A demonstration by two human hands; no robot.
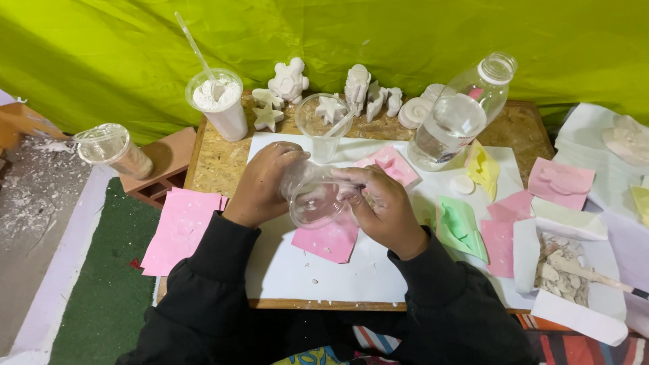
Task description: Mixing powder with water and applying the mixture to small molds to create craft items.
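Behind my low chipboard table (220, 162) hung a bright green cloth backdrop (405, 40), creased and evenly lit, while to my left a strip of green matting (111, 284) ran beside a dusty grey floor (30, 223) and a small brown wooden box (169, 162) stood by the table's corner.

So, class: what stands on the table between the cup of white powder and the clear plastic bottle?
In the head view, between the cup of white powder and the clear plastic bottle stand a clear cup with a star mould inside, and white plaster figures behind.
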